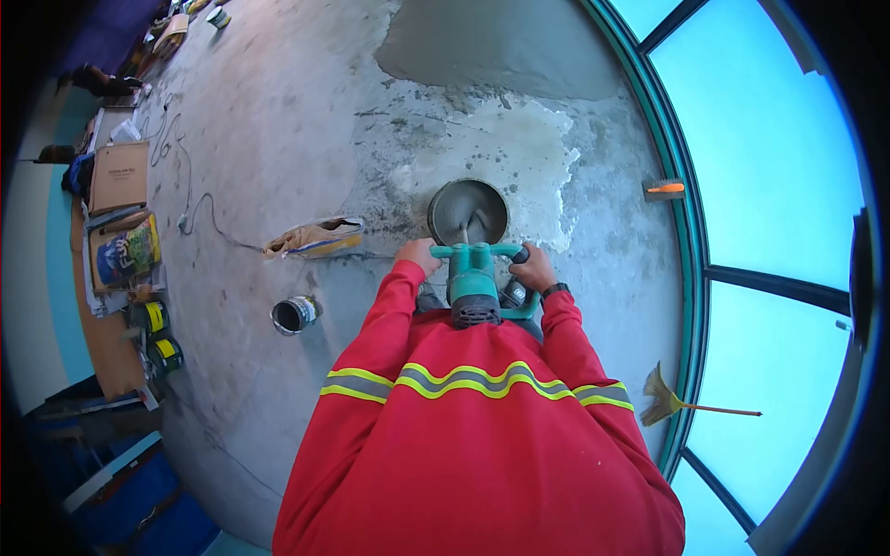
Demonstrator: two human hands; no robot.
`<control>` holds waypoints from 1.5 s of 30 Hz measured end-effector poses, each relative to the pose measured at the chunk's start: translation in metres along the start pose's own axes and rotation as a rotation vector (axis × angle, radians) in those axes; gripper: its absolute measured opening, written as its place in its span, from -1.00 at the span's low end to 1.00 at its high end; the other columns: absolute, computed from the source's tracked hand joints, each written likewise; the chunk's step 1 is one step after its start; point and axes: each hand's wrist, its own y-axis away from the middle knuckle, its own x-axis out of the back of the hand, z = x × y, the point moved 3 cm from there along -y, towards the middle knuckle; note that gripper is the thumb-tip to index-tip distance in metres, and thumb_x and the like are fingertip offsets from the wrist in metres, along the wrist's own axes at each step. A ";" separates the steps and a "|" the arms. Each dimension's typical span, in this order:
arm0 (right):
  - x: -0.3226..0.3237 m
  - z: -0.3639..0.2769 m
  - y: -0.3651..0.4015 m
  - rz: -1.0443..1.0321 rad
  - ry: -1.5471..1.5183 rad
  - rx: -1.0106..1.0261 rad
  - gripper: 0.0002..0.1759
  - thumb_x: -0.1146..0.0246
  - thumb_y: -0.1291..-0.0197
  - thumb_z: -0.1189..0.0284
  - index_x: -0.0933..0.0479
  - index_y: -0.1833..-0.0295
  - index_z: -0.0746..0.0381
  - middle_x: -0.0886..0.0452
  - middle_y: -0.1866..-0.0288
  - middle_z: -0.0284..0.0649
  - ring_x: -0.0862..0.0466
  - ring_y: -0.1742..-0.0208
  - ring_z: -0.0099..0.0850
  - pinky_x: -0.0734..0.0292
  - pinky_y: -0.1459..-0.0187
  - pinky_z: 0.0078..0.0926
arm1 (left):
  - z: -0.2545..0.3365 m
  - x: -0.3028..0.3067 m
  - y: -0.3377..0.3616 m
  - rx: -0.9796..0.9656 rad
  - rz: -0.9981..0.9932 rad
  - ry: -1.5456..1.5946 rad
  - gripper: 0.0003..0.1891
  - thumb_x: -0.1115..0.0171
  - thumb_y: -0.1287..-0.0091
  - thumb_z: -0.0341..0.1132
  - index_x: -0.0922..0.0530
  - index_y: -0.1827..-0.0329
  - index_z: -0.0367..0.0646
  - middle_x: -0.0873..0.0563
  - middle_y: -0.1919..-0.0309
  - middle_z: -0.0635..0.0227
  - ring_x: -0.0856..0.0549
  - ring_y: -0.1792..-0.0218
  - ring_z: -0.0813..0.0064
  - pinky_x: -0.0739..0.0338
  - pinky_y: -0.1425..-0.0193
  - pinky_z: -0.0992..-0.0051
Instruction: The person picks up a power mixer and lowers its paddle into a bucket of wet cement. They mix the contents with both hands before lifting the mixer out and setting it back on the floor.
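Note:
A green handheld paddle mixer (474,278) is held upright in front of my red-sleeved body. My left hand (419,257) is wrapped round its left handle, and my right hand (535,270), with a dark watch at the wrist, grips the right handle. The mixer's shaft reaches down into a round bucket (432,209) that holds grey wet mortar (480,199). The paddle end is hidden in the mix. Left of the bucket lies an opened paper bag (320,238) on the concrete floor.
A small dark-mouthed bucket (295,315) stands to the left. Fresh grey screed (501,46) covers the floor ahead. Along the glazed wall are a trowel (664,190) and a broom (662,397). A cable (215,215) trails near cardboard boxes (120,176) at left.

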 end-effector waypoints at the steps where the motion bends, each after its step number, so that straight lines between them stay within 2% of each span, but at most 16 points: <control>1: 0.001 0.000 -0.002 -0.001 -0.004 0.000 -0.58 -0.34 0.27 0.31 -0.52 0.26 0.36 -0.63 0.39 0.10 -0.65 0.28 0.05 -0.52 0.19 -0.15 | 0.002 0.002 0.001 0.012 -0.002 0.015 -0.73 -0.37 0.08 -0.22 -0.63 0.30 -0.06 -0.72 0.34 0.13 -0.69 0.22 0.05 -0.56 0.11 0.16; 4: 0.002 -0.003 -0.001 -0.003 -0.006 -0.004 -0.58 -0.35 0.27 0.32 -0.53 0.26 0.36 -0.63 0.38 0.09 -0.65 0.27 0.04 -0.52 0.18 -0.15 | 0.000 -0.001 -0.003 0.022 -0.016 -0.048 -0.73 -0.37 0.05 -0.17 -0.67 0.24 0.04 -0.74 0.29 0.18 -0.71 0.18 0.11 -0.59 0.08 0.16; 10: -0.002 -0.001 -0.004 -0.012 0.025 0.006 -0.57 -0.37 0.27 0.31 -0.53 0.24 0.35 -0.64 0.34 0.09 -0.65 0.24 0.04 -0.52 0.17 -0.15 | -0.009 -0.006 -0.004 -0.046 -0.001 -0.013 -0.74 -0.36 0.04 -0.18 -0.67 0.25 0.03 -0.74 0.30 0.15 -0.70 0.19 0.06 -0.58 0.07 0.14; 21: -0.005 0.005 -0.005 -0.020 0.024 -0.023 -0.53 -0.36 0.25 0.29 -0.51 0.18 0.34 -0.62 0.30 0.12 -0.64 0.20 0.05 -0.51 0.15 -0.15 | -0.005 -0.003 -0.009 0.017 -0.034 0.005 -0.74 -0.37 0.05 -0.20 -0.67 0.25 0.01 -0.74 0.29 0.13 -0.70 0.18 0.05 -0.58 0.05 0.14; 24: -0.005 0.008 -0.004 -0.022 0.015 -0.078 -0.49 -0.34 0.24 0.30 -0.54 0.10 0.34 -0.64 0.28 0.06 -0.64 0.21 -0.03 -0.51 0.11 -0.21 | -0.002 -0.002 -0.009 0.010 -0.038 -0.012 -0.73 -0.37 0.05 -0.20 -0.67 0.24 0.02 -0.74 0.29 0.14 -0.70 0.18 0.06 -0.58 0.05 0.15; 27: -0.006 0.011 -0.006 -0.045 -0.020 -0.070 -0.50 -0.34 0.25 0.31 -0.54 0.12 0.34 -0.63 0.31 0.03 -0.64 0.25 -0.08 -0.50 0.13 -0.23 | -0.001 0.000 -0.012 0.015 -0.062 -0.021 -0.72 -0.37 0.06 -0.19 -0.67 0.24 0.03 -0.74 0.29 0.15 -0.70 0.18 0.08 -0.58 0.06 0.15; 30: -0.006 0.012 -0.004 -0.063 -0.048 -0.093 -0.56 -0.35 0.26 0.30 -0.50 0.23 0.35 -0.62 0.35 0.08 -0.64 0.25 0.01 -0.50 0.17 -0.15 | -0.001 -0.002 -0.015 0.013 -0.079 -0.022 -0.72 -0.37 0.06 -0.20 -0.67 0.24 0.03 -0.74 0.29 0.15 -0.70 0.18 0.08 -0.58 0.06 0.15; 45: -0.019 0.031 -0.002 -0.045 -0.079 -0.123 -0.51 -0.35 0.27 0.28 -0.51 0.18 0.35 -0.63 0.29 0.10 -0.65 0.19 0.02 -0.51 0.12 -0.18 | -0.001 -0.003 -0.014 0.021 -0.110 -0.009 -0.73 -0.33 0.06 -0.24 -0.65 0.25 -0.03 -0.73 0.28 0.12 -0.69 0.17 0.03 -0.57 0.07 0.14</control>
